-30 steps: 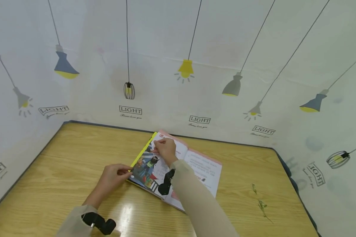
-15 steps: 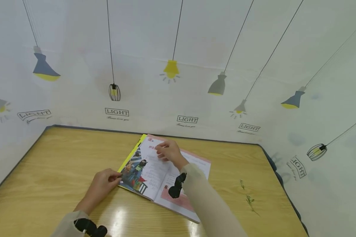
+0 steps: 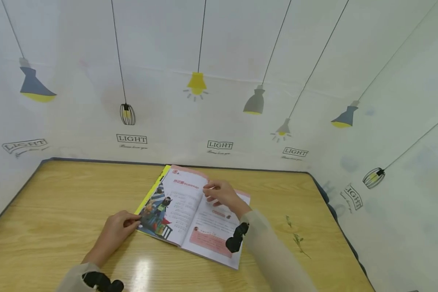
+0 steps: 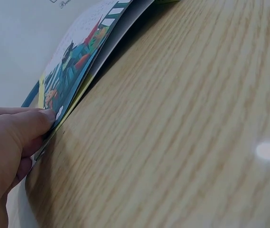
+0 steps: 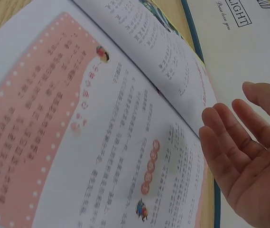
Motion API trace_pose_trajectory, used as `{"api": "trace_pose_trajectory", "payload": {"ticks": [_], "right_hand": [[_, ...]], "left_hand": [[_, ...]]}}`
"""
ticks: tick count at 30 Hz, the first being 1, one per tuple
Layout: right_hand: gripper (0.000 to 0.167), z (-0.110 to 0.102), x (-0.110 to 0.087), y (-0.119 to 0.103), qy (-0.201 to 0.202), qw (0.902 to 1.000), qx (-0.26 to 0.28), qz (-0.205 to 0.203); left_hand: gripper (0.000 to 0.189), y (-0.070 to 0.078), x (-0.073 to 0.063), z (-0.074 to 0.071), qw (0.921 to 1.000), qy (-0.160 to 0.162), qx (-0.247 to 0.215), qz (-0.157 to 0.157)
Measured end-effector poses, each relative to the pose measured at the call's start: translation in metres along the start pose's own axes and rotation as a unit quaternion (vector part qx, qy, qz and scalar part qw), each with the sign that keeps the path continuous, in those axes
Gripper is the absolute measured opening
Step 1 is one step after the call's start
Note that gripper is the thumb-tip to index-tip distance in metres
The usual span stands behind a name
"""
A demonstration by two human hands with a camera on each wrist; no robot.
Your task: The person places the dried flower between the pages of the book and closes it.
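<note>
Head view, clock face centred on the book: spread book (image 3: 179, 221) lies at a slant on the wooden table (image 3: 76, 194), far corner close to the white backdrop (image 3: 160, 81) at 12. Left hand (image 3: 118, 227) at 9 o'clock, thumb over the page, fingers clamped on the book's outer edge; left wrist view shows that edge a little off the table, with a dark gap beneath. Right hand (image 3: 224, 196) at 2 o'clock, over the page near the fold, fingers apart and loosely bent, nothing in them; can't tell if they touch paper.

In the way: right hand hides part of the far page text, and right wrist camera (image 3: 237, 238) plus right sleeve (image 3: 281, 259) cover the page's 3-to-4 o'clock edge. Left sleeve (image 3: 76, 280) and left wrist camera (image 3: 102, 281) sit toward 8, off the book.

Around: small sprig (image 3: 288, 221) at 3, longer sprig (image 3: 297, 240) between 3 and 4, both well apart from the book; glare on the table at 7 to 8; backdrop printed with hanging lamps and "LIGHT" labels
</note>
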State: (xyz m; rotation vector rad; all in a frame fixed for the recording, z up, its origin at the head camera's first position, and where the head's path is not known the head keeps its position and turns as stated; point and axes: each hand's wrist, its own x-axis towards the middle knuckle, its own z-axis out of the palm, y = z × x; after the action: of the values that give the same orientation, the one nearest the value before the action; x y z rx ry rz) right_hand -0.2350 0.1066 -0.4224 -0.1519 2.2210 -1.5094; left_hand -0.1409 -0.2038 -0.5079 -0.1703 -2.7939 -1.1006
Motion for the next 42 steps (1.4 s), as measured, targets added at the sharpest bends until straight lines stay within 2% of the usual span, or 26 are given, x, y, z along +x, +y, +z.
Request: {"api": "trace_pose_trajectory", "payload": {"ticks": [5,12,23,32,42], "right_hand": [[0.036,-0.017,-0.003,0.019,0.016,0.9997,-0.018,0.002],[0.031,-0.039,-0.022,0.033,0.058,0.9977,-0.026,0.021],[0.032,-0.081,-0.059,0.075,0.093,0.9947,-0.026,0.036],[0.04,-0.118,-0.095,0.098,0.12,0.9916,-0.027,0.04],[0.046,-0.148,-0.129,0.122,0.15,0.9875,-0.015,0.047]], "left_hand": [[0.014,-0.004,-0.001,0.001,0.9998,0.015,-0.004,0.012],[0.014,-0.01,-0.004,0.001,0.9993,0.034,-0.003,0.014],[0.015,-0.01,-0.006,0.003,0.9997,0.019,-0.017,0.001],[0.015,-0.009,-0.004,0.003,0.9998,0.012,-0.018,0.0],[0.016,-0.006,-0.003,0.003,0.9997,0.007,-0.022,-0.006]]}}
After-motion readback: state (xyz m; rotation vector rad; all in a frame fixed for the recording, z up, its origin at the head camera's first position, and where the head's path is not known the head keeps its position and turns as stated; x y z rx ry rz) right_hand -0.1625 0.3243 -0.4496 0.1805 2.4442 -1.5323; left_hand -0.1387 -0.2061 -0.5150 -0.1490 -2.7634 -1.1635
